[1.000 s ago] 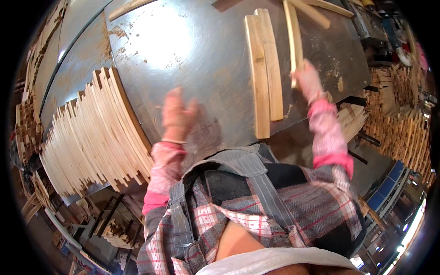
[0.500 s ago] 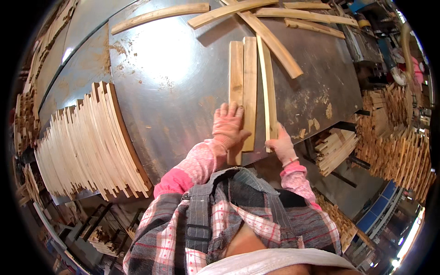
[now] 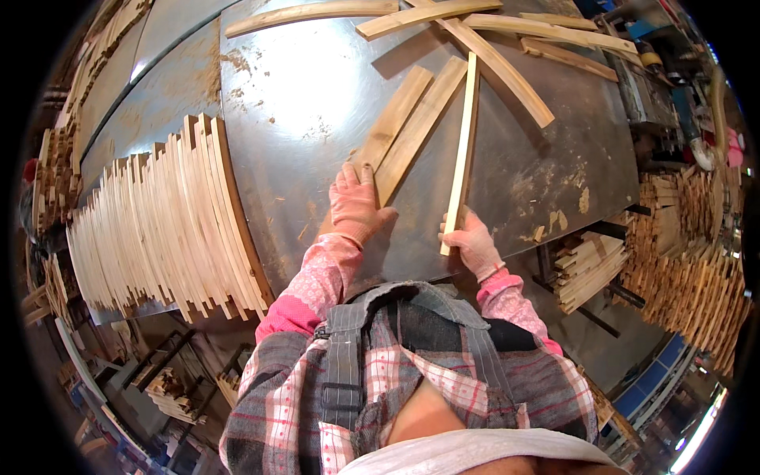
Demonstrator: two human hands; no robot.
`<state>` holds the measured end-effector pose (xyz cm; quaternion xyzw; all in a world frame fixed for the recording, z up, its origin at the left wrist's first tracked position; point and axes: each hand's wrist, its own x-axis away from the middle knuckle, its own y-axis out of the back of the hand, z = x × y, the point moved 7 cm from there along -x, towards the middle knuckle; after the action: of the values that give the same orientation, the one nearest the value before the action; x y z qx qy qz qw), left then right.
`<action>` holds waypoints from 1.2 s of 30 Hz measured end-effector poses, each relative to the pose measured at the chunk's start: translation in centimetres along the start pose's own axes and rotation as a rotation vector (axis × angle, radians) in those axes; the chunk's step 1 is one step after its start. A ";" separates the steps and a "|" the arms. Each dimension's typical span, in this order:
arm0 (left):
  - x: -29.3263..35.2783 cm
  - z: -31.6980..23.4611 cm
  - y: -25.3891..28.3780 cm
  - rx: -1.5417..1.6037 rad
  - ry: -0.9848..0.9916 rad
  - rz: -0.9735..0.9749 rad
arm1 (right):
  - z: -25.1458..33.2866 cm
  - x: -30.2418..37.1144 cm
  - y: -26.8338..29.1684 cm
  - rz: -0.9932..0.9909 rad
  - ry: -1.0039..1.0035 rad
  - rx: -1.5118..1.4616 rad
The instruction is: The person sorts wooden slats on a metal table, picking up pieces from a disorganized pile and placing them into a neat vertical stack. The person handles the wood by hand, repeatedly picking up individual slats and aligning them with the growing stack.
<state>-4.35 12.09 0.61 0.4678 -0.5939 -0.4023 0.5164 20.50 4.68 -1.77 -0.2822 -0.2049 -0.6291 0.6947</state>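
Observation:
Two wooden slats lie side by side on the metal table, slanting up to the right. My gloved left hand point(image 3: 355, 207) rests flat across the lower part of the left slat point(image 3: 400, 111), fingers stretched out, its thumb near the right slat point(image 3: 423, 123). My gloved right hand point(image 3: 472, 241) grips the lower end of a narrow wooden strip point(image 3: 461, 162), thumb on one side. That strip stands on edge, its far end close to a curved slat point(image 3: 511, 79). The palm hides part of the left slat.
A long row of upright-edged slats point(image 3: 170, 226) covers the table's left side. Several loose slats point(image 3: 431, 17) cross at the far edge. Right of the metal table point(image 3: 566, 170) are a small slat pile point(image 3: 590, 269) and large wood stacks point(image 3: 681, 277).
My left hand has moved left, and the two slats under it have swung from upright to slanted. The strip in my right hand has shifted and now tilts the other way.

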 end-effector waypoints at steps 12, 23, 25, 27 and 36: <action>5.2 2.6 -3.1 1.876 0.292 0.500 | 1.5 -1.4 -12.7 0.457 -0.094 -0.354; 8.7 1.6 -2.8 0.619 -0.133 0.311 | -0.9 -2.3 -10.8 0.063 -0.167 0.416; 8.5 0.8 -1.3 0.575 -0.148 0.398 | -2.3 -3.1 -8.7 -0.115 -0.264 0.611; 8.8 1.1 -0.8 0.690 -0.093 0.332 | 0.3 -1.8 -9.5 -0.190 -0.298 0.737; 7.2 4.7 -2.2 0.953 0.295 0.487 | -1.0 -2.9 -8.1 -0.053 -0.092 0.657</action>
<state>-8.93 4.55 -0.50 0.5501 -0.7226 0.1119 0.4034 12.02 5.82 -3.34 -0.0660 -0.4353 -0.5338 0.7219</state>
